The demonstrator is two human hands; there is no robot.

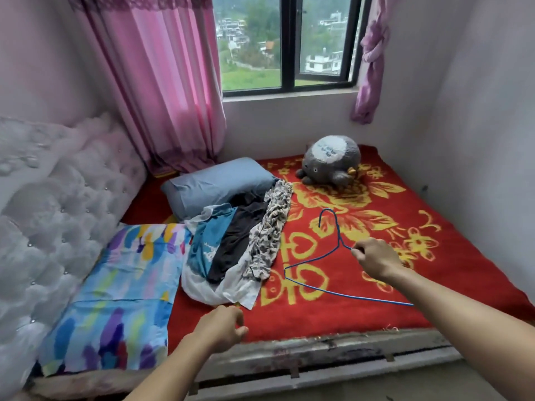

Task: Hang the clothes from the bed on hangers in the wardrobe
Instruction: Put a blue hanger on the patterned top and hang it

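Under the window [289,41], clothes [237,244] lie heaped on a red floral blanket [333,316]

Right hand [376,259] grips a blue wire hanger [339,241] by one shoulder, hook pointing away, above the red blanket [419,221]. Left hand [220,328] loosely curled, holding nothing, just short of the near edge of the clothes pile [240,247]. Pile lies beside the grey-blue pillow [214,183] and the multicoloured pillow [115,299]. Grey plush toy [331,160] near the window wall.
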